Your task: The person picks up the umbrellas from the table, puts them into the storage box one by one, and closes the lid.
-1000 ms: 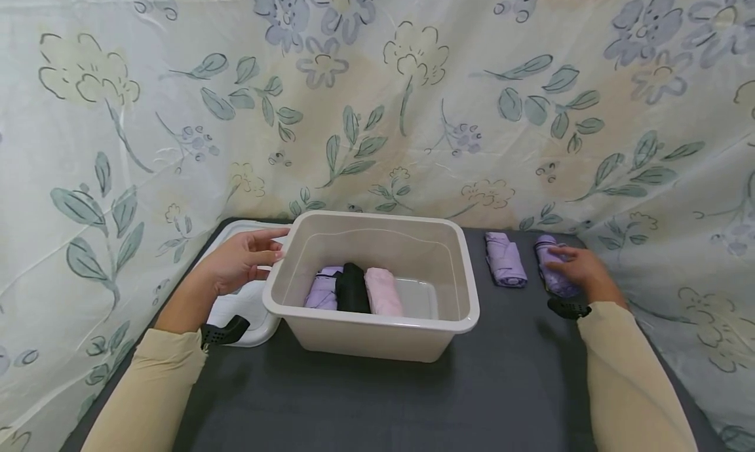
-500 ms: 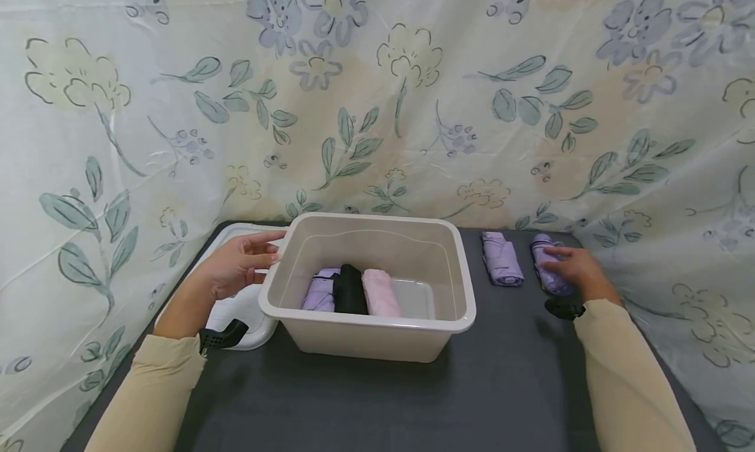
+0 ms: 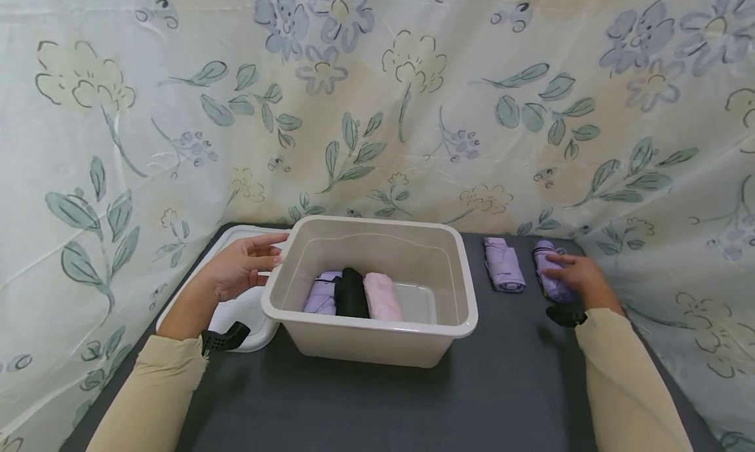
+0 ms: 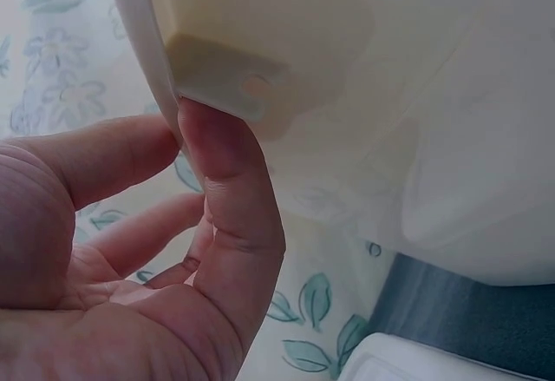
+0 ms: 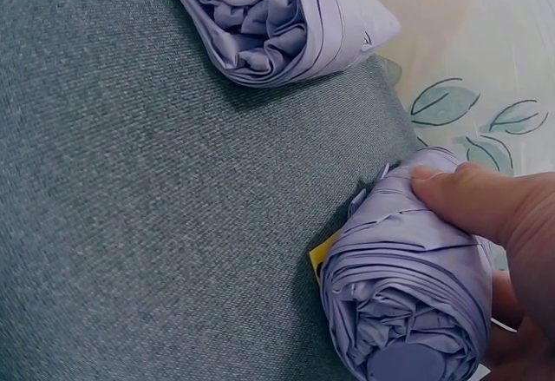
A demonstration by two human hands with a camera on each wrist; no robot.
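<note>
Now: both hands on their things, little moved vs 1 s ago.
R hand (image 3: 575, 276) grips the far-right lilac folded umbrella (image 5: 414, 312) on the dark surface (image 3: 519, 373), same spot as before, not lifted yet; 2nd lilac umbrella (image 3: 503, 265) just left of it. L hand (image 3: 238, 268), fingers straight, steadies the beige bin (image 3: 377, 337) by its left rim; 3 umbrellas inside w/ room at right.

Makeshift recording booth: floral sheet (image 3: 377, 111) draped around grey table (image 3: 413, 406).
</note>
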